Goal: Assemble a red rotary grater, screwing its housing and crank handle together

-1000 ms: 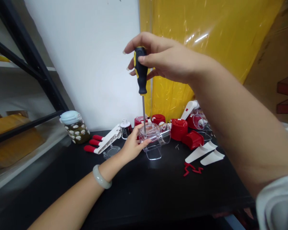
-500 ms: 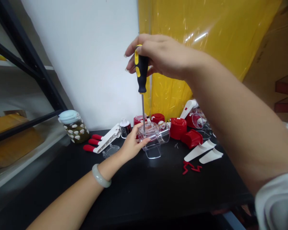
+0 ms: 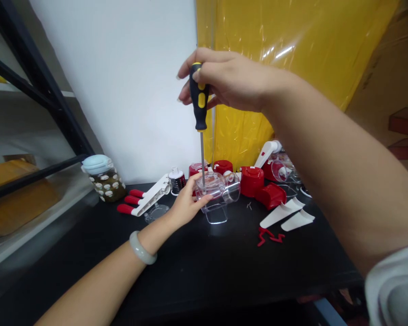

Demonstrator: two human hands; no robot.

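Note:
My right hand (image 3: 221, 77) grips the black and yellow handle of a screwdriver (image 3: 200, 106), which stands nearly upright. Its metal shaft runs down into a clear plastic housing (image 3: 216, 188); the tip is hard to make out through the plastic. My left hand (image 3: 190, 199) is closed on the housing's left side, thumb in front and fingers behind. A rounded clear tube sticks out at the housing's right, and a clear loop-shaped part hangs below it at the front. Small screws (image 3: 249, 206) lie on the black table just to the right.
Red plastic parts (image 3: 251, 181) stand behind and to the right. White curved pieces (image 3: 282, 213) and red bent strips (image 3: 270, 236) lie at right. White handles with red ends (image 3: 146, 199), a grater drum (image 3: 177, 181), a clear disc (image 3: 156, 213) and a lidded jar (image 3: 104, 179) stand left.
The screwdriver handle has turned in my right hand, its yellow patches now facing differently. My left hand keeps its hold on the clear housing.

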